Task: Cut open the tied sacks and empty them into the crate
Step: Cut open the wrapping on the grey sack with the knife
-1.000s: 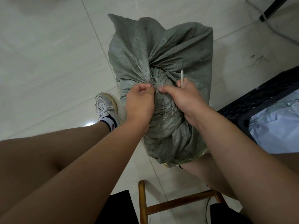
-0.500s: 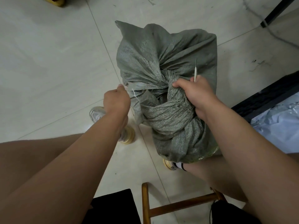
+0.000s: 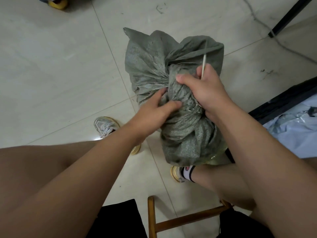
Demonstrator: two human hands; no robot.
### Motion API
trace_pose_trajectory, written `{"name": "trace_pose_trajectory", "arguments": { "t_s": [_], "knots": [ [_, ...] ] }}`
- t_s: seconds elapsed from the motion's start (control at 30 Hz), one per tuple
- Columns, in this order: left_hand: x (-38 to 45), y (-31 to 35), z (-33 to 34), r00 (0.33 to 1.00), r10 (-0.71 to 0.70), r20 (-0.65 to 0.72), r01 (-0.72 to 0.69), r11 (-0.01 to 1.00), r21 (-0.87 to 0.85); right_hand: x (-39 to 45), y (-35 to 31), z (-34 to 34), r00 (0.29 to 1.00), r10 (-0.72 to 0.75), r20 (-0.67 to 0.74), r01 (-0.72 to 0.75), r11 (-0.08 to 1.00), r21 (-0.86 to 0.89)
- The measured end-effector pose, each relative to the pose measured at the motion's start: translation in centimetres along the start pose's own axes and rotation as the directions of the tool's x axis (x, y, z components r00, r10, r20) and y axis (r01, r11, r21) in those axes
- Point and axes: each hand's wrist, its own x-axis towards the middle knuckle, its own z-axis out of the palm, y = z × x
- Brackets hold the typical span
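A grey-green woven sack (image 3: 154,66) stands on the tiled floor between my feet, its neck bunched into a twist. My right hand (image 3: 207,93) grips that bunched neck from the right, and a thin pale blade (image 3: 204,62) sticks up out of the same fist. My left hand (image 3: 154,110) rests on the left side of the neck, fingers spread against the fabric and thumb pressed into it. The black crate (image 3: 281,107) shows at the right edge, with pale blue plastic bags (image 3: 298,131) inside. No tie is visible around the neck.
A wooden stool frame (image 3: 152,219) is under me at the bottom. My shoes (image 3: 106,126) flank the sack. A dark pole (image 3: 288,16) and a grey cable (image 3: 267,30) cross the floor at top right. A yellow object (image 3: 57,2) lies at top left.
My left hand, which had pulled away to the left half a second ago, has come back onto the sack's neck. The right hand has kept its grip on the neck and blade.
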Motion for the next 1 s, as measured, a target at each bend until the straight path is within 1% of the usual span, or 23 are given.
{"name": "trace_pose_trajectory", "arguments": {
  "t_s": [0.07,0.1,0.17,0.23,0.27,0.33,0.37,0.4,0.43,0.5,0.53,0.57,0.6,0.63,0.67,0.7,0.73,0.77,0.8,0.83,0.87,0.93,1.0],
  "knots": [
    [0.2,0.3,0.1,0.996,0.093,-0.011,-0.090,0.983,0.160,-0.3,0.0,0.3,0.996,0.025,0.085,-0.020,0.998,-0.054],
    [0.3,0.6,0.0,0.994,0.106,-0.041,-0.093,0.968,0.235,-0.4,0.1,0.3,0.991,0.052,0.120,-0.042,0.996,-0.081],
    [0.7,0.9,-0.3,0.981,0.119,-0.155,-0.068,0.950,0.304,-0.6,-0.1,0.1,0.977,0.128,0.171,-0.106,0.985,-0.134],
    [0.8,1.0,-0.4,0.955,0.137,-0.265,-0.053,0.951,0.304,-0.3,-0.4,-0.5,0.974,0.178,0.138,-0.139,0.958,-0.252],
    [0.7,1.4,-0.4,0.942,0.113,-0.317,-0.027,0.964,0.264,-0.1,-0.8,-0.8,0.985,0.157,0.066,-0.131,0.946,-0.297],
    [0.8,1.9,-0.6,0.914,0.042,-0.404,0.013,0.991,0.132,0.1,-1.9,-1.5,0.995,0.063,-0.079,-0.084,0.950,-0.302],
    [0.8,2.3,-0.7,0.902,0.008,-0.431,0.014,0.999,0.050,0.1,-2.5,-1.9,0.996,0.027,-0.087,-0.051,0.953,-0.299],
    [0.5,3.0,-1.0,0.895,-0.025,-0.446,0.007,0.999,-0.043,0.1,-2.8,-2.4,0.999,0.007,-0.035,-0.018,0.949,-0.316],
    [0.4,3.7,-1.2,0.894,-0.040,-0.447,-0.020,0.991,-0.129,-0.2,-3.2,-2.8,0.998,0.011,0.068,0.013,0.938,-0.347],
    [0.1,5.1,-1.8,0.918,-0.018,-0.396,-0.098,0.958,-0.270,-1.2,-3.5,-3.0,0.958,0.104,0.268,0.005,0.927,-0.376],
    [-0.3,5.8,-1.8,0.936,0.029,-0.350,-0.142,0.943,-0.300,-1.6,-3.4,-2.7,0.945,0.133,0.300,-0.015,0.931,-0.365],
    [-0.8,6.5,-1.8,0.952,0.086,-0.294,-0.176,0.940,-0.293,-1.8,-3.0,-2.4,0.949,0.146,0.280,-0.044,0.940,-0.339],
    [-1.2,7.2,-1.8,0.958,0.149,-0.246,-0.207,0.950,-0.233,-2.0,-2.6,-1.9,0.963,0.142,0.230,-0.070,0.953,-0.296],
    [-1.3,7.4,-2.1,0.951,0.224,-0.212,-0.253,0.960,-0.122,-2.2,-2.2,-1.5,0.980,0.126,0.155,-0.083,0.963,-0.255],
    [-1.6,7.7,-2.4,0.928,0.314,-0.200,-0.311,0.949,0.048,-2.1,-2.1,-1.2,0.992,0.108,0.068,-0.090,0.970,-0.227],
    [-1.9,8.0,-2.7,0.894,0.398,-0.206,-0.344,0.905,0.251,-2.0,-2.2,-1.0,0.994,0.104,-0.016,-0.105,0.977,-0.187],
    [-2.4,8.4,-3.1,0.868,0.448,-0.216,-0.321,0.836,0.445,-1.8,-2.4,-0.9,0.989,0.118,-0.085,-0.127,0.986,-0.111],
    [-2.7,8.5,-3.6,0.867,0.454,-0.208,-0.277,0.784,0.556,-1.6,-2.7,-0.9,0.978,0.150,-0.146,-0.152,0.988,-0.003],
    [-3.1,8.7,-4.1,0.907,0.379,-0.181,-0.216,0.790,0.573,-1.2,-3.0,-1.1,0.961,0.205,-0.187,-0.184,0.975,0.127],
    [-3.5,8.9,-4.6,0.958,0.250,-0.141,-0.139,0.835,0.533,-0.7,-3.2,-1.2,0.945,0.259,-0.198,-0.207,0.946,0.251],
    [-4.0,9.1,-5.0,0.989,0.118,-0.091,-0.060,0.873,0.485,-0.3,-3.6,-1.3,0.932,0.298,-0.204,-0.218,0.915,0.340],
    [-4.7,9.6,-5.8,0.999,-0.035,-0.005,0.033,0.864,0.503,0.1,-4.1,-1.1,0.907,0.358,-0.221,-0.234,0.866,0.441],
    [-5.2,10.1,-6.6,0.994,-0.088,0.071,0.034,0.830,0.557,0.5,-4.3,-0.6,0.900,0.368,-0.232,-0.222,0.848,0.482]
  ]
}}
